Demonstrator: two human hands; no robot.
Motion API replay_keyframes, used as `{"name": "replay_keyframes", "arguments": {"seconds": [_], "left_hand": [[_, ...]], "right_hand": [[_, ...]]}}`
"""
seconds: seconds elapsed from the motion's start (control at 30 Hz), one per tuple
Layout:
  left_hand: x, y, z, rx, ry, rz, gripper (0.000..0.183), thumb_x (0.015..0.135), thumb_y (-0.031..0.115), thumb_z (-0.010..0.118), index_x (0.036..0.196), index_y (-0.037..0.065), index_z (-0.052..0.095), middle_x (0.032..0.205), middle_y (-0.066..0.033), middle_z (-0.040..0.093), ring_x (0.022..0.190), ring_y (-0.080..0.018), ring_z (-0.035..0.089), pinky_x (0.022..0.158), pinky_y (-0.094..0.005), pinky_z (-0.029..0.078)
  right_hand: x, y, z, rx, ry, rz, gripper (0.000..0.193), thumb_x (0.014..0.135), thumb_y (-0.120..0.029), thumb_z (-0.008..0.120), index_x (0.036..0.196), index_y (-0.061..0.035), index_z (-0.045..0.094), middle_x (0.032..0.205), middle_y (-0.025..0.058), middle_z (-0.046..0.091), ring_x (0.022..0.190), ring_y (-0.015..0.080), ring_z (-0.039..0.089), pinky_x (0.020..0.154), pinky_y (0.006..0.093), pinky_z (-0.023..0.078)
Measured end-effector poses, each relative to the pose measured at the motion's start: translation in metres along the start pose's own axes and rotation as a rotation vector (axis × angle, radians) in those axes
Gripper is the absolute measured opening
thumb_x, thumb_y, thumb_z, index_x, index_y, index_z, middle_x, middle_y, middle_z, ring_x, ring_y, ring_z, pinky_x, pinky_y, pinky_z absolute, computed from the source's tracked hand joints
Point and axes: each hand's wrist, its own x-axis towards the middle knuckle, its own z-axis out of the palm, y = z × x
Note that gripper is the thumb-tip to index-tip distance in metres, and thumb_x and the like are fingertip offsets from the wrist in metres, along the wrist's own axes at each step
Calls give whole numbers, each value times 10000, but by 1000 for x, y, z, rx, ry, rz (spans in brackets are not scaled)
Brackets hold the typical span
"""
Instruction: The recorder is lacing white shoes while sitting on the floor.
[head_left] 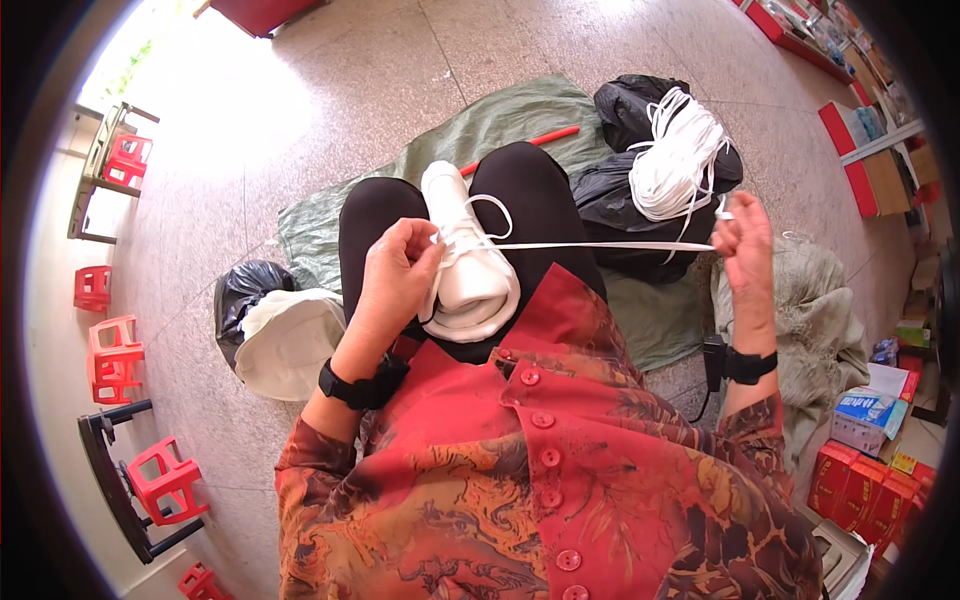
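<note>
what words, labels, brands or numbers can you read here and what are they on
Blue-and-white box, right edge: large printed characters on its side; I won't copy print off packaging.
Red boxes below it: pale markings, too small and blurred to read.
White shoe and white lace: no lettering that I can see.

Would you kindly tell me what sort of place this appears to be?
Probably a small shop or storeroom: red plastic stools line the left side, while stacked red cardboard boxes and a blue-and-white printed carton stand at the right.
</note>
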Motion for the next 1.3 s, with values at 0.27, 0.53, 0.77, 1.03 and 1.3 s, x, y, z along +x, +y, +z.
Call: {"name": "replay_keyframes", "arguments": {"seconds": [0.27,0.53,0.77,1.03,1.3], "left_hand": [[47,6,-14,-17,-238,-33,172,767,66,754,893,-30,686,749,-17,633,687,-89,581,647,-260,491],[58,14,-26,86,-334,95,93,783,17,710,856,-17,663,740,-29,641,674,-110,600,651,-262,494],[68,6,-23,654,89,349,182,816,46,548,898,25,709,919,-171,680,834,-332,660,801,-396,515],[74,59,-33,-170,-562,-227,164,905,145,626,956,1,685,720,-21,641,551,-63,580,506,-198,450],[88,57,-50,-43,-779,-79,177,824,133,753,932,-7,733,793,-27,711,635,-52,580,573,-214,450]], "right_hand": [[-10,60,-7,-492,-248,309,119,965,-193,608,987,-83,568,661,-6,549,500,90,549,473,224,445],[-64,35,58,-1277,-462,-281,153,886,-164,639,865,-14,616,757,198,626,700,382,618,616,425,475],[-115,34,175,-879,-1037,-358,284,934,-167,571,1126,38,528,823,270,636,821,434,649,718,481,508],[-121,88,257,-1142,-1188,-498,321,926,-243,575,1031,60,552,703,219,632,699,373,665,611,472,505],[-123,97,250,-619,-1035,-477,176,911,-222,612,913,-63,536,636,155,586,646,373,621,596,476,459]]}}
